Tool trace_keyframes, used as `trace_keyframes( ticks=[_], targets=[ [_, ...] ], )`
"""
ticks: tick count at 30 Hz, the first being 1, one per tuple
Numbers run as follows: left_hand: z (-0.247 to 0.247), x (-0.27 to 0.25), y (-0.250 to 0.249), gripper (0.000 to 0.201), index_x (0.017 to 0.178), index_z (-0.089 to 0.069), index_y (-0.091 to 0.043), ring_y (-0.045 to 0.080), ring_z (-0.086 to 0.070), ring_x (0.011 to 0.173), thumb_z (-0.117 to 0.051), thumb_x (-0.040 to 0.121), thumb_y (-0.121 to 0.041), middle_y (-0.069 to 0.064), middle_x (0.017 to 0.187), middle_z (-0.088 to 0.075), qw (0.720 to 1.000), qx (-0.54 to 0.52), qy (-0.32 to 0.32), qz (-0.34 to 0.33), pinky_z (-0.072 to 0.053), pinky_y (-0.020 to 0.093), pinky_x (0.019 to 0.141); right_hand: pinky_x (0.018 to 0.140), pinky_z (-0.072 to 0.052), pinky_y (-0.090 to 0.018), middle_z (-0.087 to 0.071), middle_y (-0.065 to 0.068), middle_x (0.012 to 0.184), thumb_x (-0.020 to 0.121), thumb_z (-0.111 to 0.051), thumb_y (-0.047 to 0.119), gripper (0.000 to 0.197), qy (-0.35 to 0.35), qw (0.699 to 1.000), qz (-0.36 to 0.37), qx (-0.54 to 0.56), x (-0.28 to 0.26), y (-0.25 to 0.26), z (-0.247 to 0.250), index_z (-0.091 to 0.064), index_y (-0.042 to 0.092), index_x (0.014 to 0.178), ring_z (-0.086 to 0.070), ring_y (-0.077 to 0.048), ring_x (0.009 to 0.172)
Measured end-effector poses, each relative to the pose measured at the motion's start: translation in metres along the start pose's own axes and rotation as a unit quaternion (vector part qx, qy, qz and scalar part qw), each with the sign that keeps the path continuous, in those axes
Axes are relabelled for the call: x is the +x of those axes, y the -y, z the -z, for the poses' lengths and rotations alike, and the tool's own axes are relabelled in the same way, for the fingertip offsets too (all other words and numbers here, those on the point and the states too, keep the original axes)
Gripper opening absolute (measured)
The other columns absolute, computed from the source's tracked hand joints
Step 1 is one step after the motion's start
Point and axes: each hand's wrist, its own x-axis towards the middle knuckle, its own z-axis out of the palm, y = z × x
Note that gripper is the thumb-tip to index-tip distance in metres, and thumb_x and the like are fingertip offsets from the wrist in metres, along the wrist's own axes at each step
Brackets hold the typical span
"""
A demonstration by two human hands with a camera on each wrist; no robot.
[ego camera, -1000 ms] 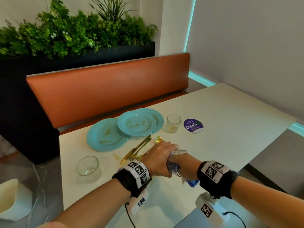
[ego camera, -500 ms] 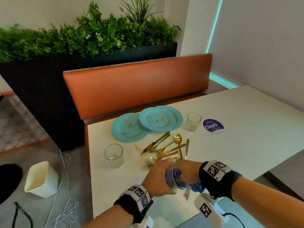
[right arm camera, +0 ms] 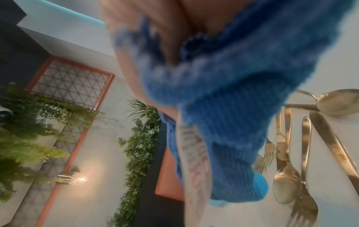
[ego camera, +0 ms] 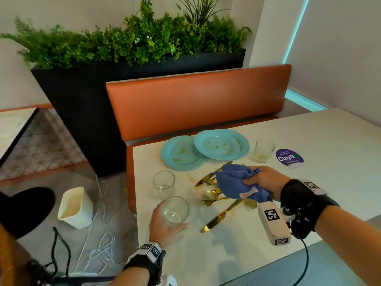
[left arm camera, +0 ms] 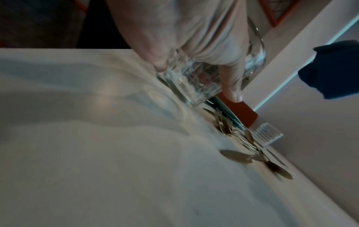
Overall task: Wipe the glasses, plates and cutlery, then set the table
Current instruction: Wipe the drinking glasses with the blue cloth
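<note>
My left hand (ego camera: 165,222) grips a clear glass tumbler (ego camera: 175,210) near the table's left edge; in the left wrist view the fingers (left arm camera: 231,86) curl round the glass (left arm camera: 194,86), its base close to the tabletop. My right hand (ego camera: 266,180) holds a bunched blue cloth (ego camera: 233,180) above the gold cutlery (ego camera: 216,197); the cloth (right arm camera: 223,115) fills the right wrist view, with forks and spoons (right arm camera: 291,176) below it. Another empty glass (ego camera: 164,183) stands behind the held one. Soiled blue plates (ego camera: 198,150) overlap at the back, a dirty glass (ego camera: 263,150) to their right.
A purple sticker (ego camera: 289,157) lies on the white table (ego camera: 268,254) at the right. An orange bench (ego camera: 195,104) and a dark planter (ego camera: 82,104) stand behind. On the floor at the left are a white bin (ego camera: 75,207) and loose cables (ego camera: 101,244).
My hands have parted: the cloth has come out of the glass with my right hand, which rose to the right. My left hand carried the glass left and down toward the table.
</note>
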Motion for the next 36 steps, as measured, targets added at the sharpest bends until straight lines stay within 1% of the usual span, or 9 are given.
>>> trace_keyframes(
  ticks=[3, 10, 12, 14, 19, 22, 27, 33, 36],
  targets=[
    [0.000, 0.005, 0.011, 0.111, 0.128, -0.046, -0.017, 0.023, -0.051, 0.120, -0.088, 0.031, -0.049, 0.005, 0.127, -0.054, 0.999, -0.005, -0.010, 0.042, -0.042, 0.031, 0.098, 0.044, -0.046, -0.012, -0.057, -0.009, 0.069, 0.088, -0.054, -0.002, 0.004, -0.015, 0.999, -0.025, 0.016, 0.006, -0.004, -0.003, -0.057, 0.000, 0.086, -0.050, -0.016, 0.061],
    [-0.001, 0.021, 0.003, 0.095, 0.130, -0.043, -0.016, 0.018, -0.051, 0.110, -0.093, 0.049, -0.013, -0.001, 0.115, -0.053, 0.991, -0.051, 0.028, 0.117, -0.043, 0.010, 0.064, 0.057, -0.050, -0.019, -0.057, -0.010, 0.070, 0.088, -0.054, -0.001, 0.015, -0.026, 0.998, -0.057, 0.019, 0.025, -0.011, -0.002, -0.057, 0.005, 0.075, -0.052, -0.020, 0.064],
    [0.000, 0.023, 0.004, 0.114, 0.133, -0.039, -0.014, 0.020, -0.048, 0.119, -0.097, 0.035, -0.028, 0.003, 0.126, -0.052, 0.993, -0.043, 0.017, 0.112, -0.050, 0.023, 0.084, 0.081, -0.055, -0.026, -0.061, -0.012, 0.084, 0.086, -0.055, -0.005, 0.015, -0.012, 0.995, -0.076, 0.067, 0.030, -0.014, -0.005, -0.058, 0.009, 0.083, -0.059, -0.028, 0.082],
    [0.002, 0.020, 0.000, 0.139, 0.142, -0.027, -0.009, 0.026, -0.030, 0.137, -0.095, 0.026, -0.043, 0.010, 0.145, -0.036, 0.995, -0.001, 0.012, 0.097, -0.032, 0.038, 0.112, 0.093, -0.051, -0.042, -0.060, -0.015, 0.096, 0.085, -0.055, -0.007, 0.018, -0.004, 0.990, -0.094, 0.102, 0.037, -0.016, -0.006, -0.057, 0.009, 0.092, -0.059, -0.032, 0.093],
    [0.010, 0.007, -0.042, 0.139, 0.146, -0.021, -0.008, 0.020, -0.012, 0.138, -0.060, 0.039, -0.087, 0.010, 0.151, -0.017, 0.992, -0.001, -0.116, -0.039, -0.017, 0.037, 0.114, 0.043, -0.044, -0.008, -0.056, -0.008, 0.068, 0.089, -0.053, 0.000, 0.009, -0.030, 0.997, -0.066, 0.025, 0.036, -0.009, 0.000, -0.058, 0.002, 0.081, -0.050, -0.017, 0.060],
    [-0.005, 0.024, -0.083, 0.100, 0.135, -0.038, -0.003, 0.019, -0.026, 0.127, -0.048, 0.069, -0.077, 0.015, 0.140, -0.035, 0.975, 0.002, -0.142, -0.171, -0.020, 0.029, 0.107, 0.051, -0.046, -0.016, -0.056, -0.008, 0.067, 0.089, -0.052, -0.001, 0.020, -0.049, 0.995, -0.069, 0.042, 0.040, -0.010, 0.013, -0.056, 0.007, 0.071, -0.049, -0.017, 0.060],
    [-0.072, 0.067, -0.168, 0.051, 0.125, -0.048, -0.007, 0.013, -0.033, 0.115, -0.066, 0.083, -0.029, 0.009, 0.129, -0.046, 0.976, 0.001, -0.015, -0.216, -0.030, 0.024, 0.100, 0.048, -0.046, -0.027, -0.058, -0.012, 0.071, 0.089, -0.050, -0.005, 0.012, -0.101, 0.977, -0.105, 0.154, 0.047, -0.021, 0.057, -0.058, 0.001, 0.082, -0.056, -0.021, 0.059],
    [-0.183, 0.122, -0.215, 0.076, 0.138, -0.034, -0.005, 0.026, -0.034, 0.131, -0.073, 0.078, -0.030, 0.010, 0.140, -0.039, 0.986, 0.047, 0.142, -0.073, -0.032, 0.034, 0.108, 0.042, -0.048, -0.022, -0.061, -0.012, 0.065, 0.093, -0.046, -0.001, 0.008, -0.185, 0.935, -0.154, 0.262, 0.062, -0.063, 0.140, -0.054, -0.004, 0.093, -0.059, -0.018, 0.049],
    [-0.231, 0.152, -0.222, 0.096, 0.141, -0.027, -0.001, 0.028, -0.039, 0.132, -0.081, 0.069, -0.034, 0.014, 0.144, -0.038, 0.982, 0.047, 0.183, 0.012, -0.035, 0.037, 0.110, 0.058, -0.047, -0.037, -0.059, -0.016, 0.084, 0.092, -0.051, 0.001, 0.032, -0.210, 0.910, -0.183, 0.308, 0.072, -0.089, 0.185, -0.050, -0.012, 0.121, -0.054, -0.030, 0.068]
  ],
)
